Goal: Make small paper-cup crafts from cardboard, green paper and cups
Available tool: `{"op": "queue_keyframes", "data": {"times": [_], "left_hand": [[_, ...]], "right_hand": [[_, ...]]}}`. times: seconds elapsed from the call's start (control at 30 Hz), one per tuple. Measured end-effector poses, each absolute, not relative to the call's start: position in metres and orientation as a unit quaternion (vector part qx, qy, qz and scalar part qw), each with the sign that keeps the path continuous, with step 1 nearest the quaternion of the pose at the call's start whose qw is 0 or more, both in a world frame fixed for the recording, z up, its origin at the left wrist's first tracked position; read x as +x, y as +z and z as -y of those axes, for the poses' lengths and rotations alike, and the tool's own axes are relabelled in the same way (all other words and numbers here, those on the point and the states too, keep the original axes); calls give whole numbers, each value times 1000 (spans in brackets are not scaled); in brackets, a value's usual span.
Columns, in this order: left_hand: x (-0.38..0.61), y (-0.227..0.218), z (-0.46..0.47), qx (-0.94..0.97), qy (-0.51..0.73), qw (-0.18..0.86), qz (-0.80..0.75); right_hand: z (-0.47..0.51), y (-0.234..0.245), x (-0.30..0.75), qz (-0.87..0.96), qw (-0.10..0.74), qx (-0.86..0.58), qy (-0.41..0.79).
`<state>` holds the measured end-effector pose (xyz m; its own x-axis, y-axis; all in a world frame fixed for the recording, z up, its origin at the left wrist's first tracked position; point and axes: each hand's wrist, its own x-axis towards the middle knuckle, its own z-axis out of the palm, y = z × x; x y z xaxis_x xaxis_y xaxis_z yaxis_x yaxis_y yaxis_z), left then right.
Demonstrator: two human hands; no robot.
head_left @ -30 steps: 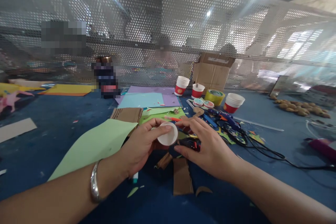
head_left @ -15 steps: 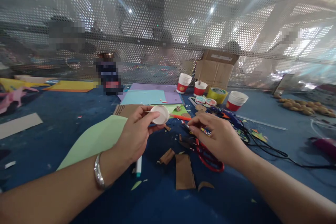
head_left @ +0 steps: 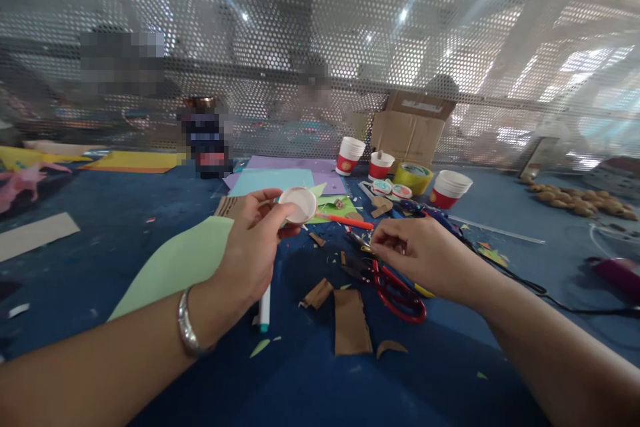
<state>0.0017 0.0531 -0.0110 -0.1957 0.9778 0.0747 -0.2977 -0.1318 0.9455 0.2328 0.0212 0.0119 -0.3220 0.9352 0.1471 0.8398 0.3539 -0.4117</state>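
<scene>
Thumb and fingers of the left hand (head_left: 253, 235) pinch a disc (head_left: 299, 205) at its near-left edge, above the table (head_left: 310, 390). The disc is white, round and rimmed, its face tilted toward the camera. The right hand (head_left: 420, 247) is palm-down, fingertips bunched near the scissors (head_left: 403, 303); whether they grip anything cannot be told. Both forearms slant inward.

The left forearm (head_left: 115, 363) rose from the lower left corner, and the right forearm (head_left: 555, 337) slanted in from the lower right. The left hand (head_left: 250, 240) was set in a pinching hold, its thumb stretched forward, its fingers curled opposite. The right hand (head_left: 425, 253) was well apart, back upward, fingers bent and gathered toward its thumb.
</scene>
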Motion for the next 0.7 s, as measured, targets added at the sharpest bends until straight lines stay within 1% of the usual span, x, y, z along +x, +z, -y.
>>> {"op": "queue_keyframes", "data": {"times": [0.17, 0.27, 0.4, 0.47, 0.6, 0.7], "left_hand": [[2, -13, -57, 418, 659, 465, -418], [0, -12, -60, 423, 678, 437, -413], [-4, -8, -64, 427, 689, 415, -414], [-6, -7, -65, 421, 689, 416, -418], [-7, -7, -67, 415, 684, 427, -422], [-6, -7, -67, 420, 671, 443, -421]], "right_hand": [[-10, 9, 215, 849, 172, -468, 176], [-3, 3, 203, 884, 171, -403, 162], [1, -2, 197, 922, 125, -332, 158], [0, -1, 199, 925, 115, -330, 147], [-2, -1, 202, 915, 138, -357, 130], [-3, -1, 202, 915, 137, -357, 126]]}}
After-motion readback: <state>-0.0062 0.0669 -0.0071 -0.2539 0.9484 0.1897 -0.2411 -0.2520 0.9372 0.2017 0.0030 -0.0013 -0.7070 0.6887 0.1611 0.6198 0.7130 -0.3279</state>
